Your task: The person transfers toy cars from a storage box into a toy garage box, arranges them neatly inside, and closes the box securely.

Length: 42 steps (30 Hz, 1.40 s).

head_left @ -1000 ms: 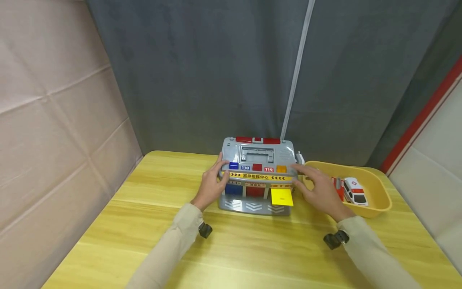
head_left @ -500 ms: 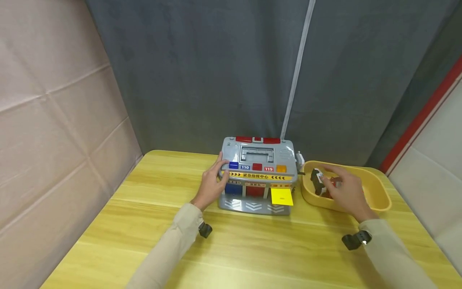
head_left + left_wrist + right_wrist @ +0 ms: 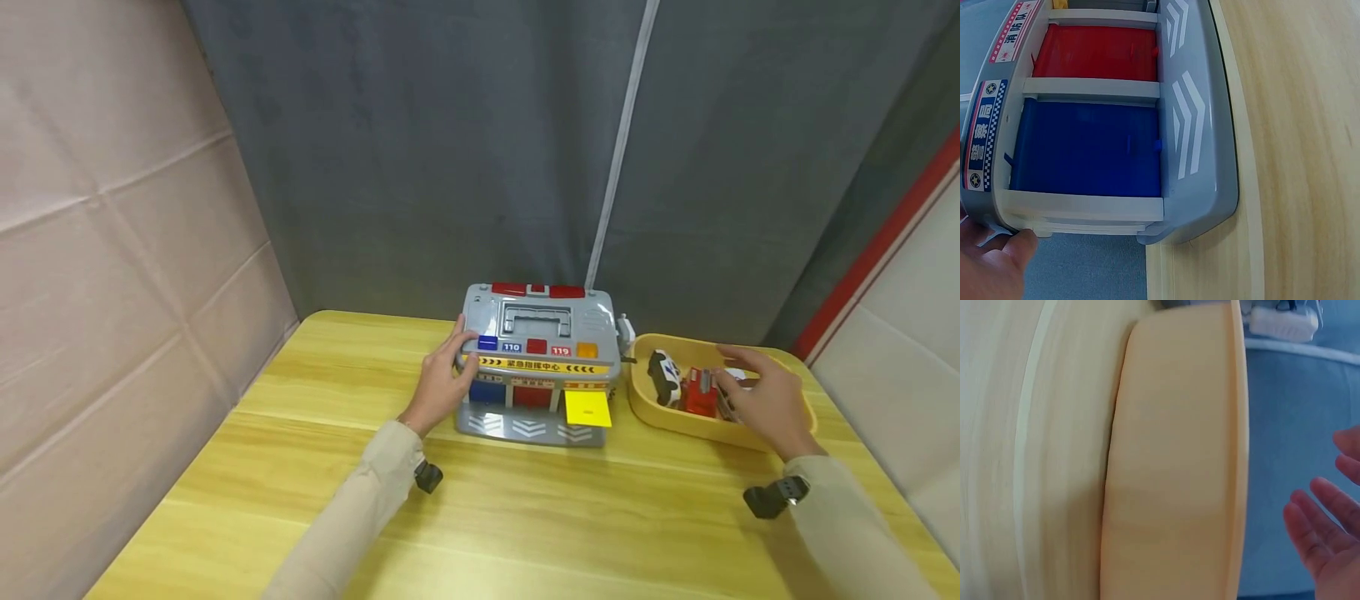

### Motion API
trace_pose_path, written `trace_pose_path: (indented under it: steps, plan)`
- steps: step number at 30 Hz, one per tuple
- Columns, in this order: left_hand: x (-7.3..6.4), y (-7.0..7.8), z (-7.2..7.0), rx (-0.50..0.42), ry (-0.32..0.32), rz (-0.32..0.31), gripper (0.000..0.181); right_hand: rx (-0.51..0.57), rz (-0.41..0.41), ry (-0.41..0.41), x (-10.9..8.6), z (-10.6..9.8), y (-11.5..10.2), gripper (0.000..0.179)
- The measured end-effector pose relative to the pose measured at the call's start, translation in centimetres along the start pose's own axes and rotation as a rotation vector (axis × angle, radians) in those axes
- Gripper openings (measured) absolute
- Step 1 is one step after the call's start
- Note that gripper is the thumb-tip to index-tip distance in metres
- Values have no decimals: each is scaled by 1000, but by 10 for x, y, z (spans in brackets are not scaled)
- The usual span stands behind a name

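My left hand [image 3: 438,383] is gripping the toy station [image 3: 535,363], my loose, empty right hand [image 3: 771,402] hovering by a red toy vehicle [image 3: 702,397], probably light, stiff, best pinched side-on

Both forearms [image 3: 341,517] stretched forward; left grip [image 3: 441,382] clasping, right grip [image 3: 772,404] loosely spread, fingers [image 3: 1304,534] slightly bent.

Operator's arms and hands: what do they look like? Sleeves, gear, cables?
Left hand and right hand are both ungloved. Arms in long, plain beige sleeves. Each wrist carries a small, boxy black device; the right one sits on a black strap. No cables or markings visible.
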<state>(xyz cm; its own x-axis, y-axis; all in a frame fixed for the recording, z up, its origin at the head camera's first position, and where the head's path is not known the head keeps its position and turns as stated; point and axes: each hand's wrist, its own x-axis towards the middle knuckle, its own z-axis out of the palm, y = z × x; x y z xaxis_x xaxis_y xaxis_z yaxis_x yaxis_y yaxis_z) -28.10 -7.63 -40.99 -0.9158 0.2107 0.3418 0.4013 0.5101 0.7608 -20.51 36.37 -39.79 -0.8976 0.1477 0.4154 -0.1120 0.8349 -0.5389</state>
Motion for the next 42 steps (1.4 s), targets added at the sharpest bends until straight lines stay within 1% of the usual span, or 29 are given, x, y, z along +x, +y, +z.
trace_pose_path:
  steps: [8, 10, 18, 23, 26, 30, 35, 42]
  plan:
    - [0, 0, 0, -6, 4, 14, 37, -28, 72, -26, 0, -4, 17, 43]
    - [-1, 1, 0, -8, 4, 8, 37, -41, 89, -38, -1, -4, 21, 44]
    - [-1, 0, 0, -8, 10, 5, 37, -57, 101, -51, 0, -4, 35, 44]
    - [-1, 0, 0, -6, 9, 4, 37, -88, 137, -86, 1, -5, 39, 46]
    - [0, 0, 1, -6, 8, 6, 37, -108, 141, -100, 2, -5, 41, 47]
    - [0, -1, 1, -1, 8, 6, 38, -138, 170, -145, 4, -6, 43, 48]
    - [0, -2, 2, 4, 7, 5, 37, -172, 240, -229, 9, -8, 45, 55]
    - [-1, -1, 2, 15, 11, 2, 38, -206, 283, -316, 14, -8, 52, 65]
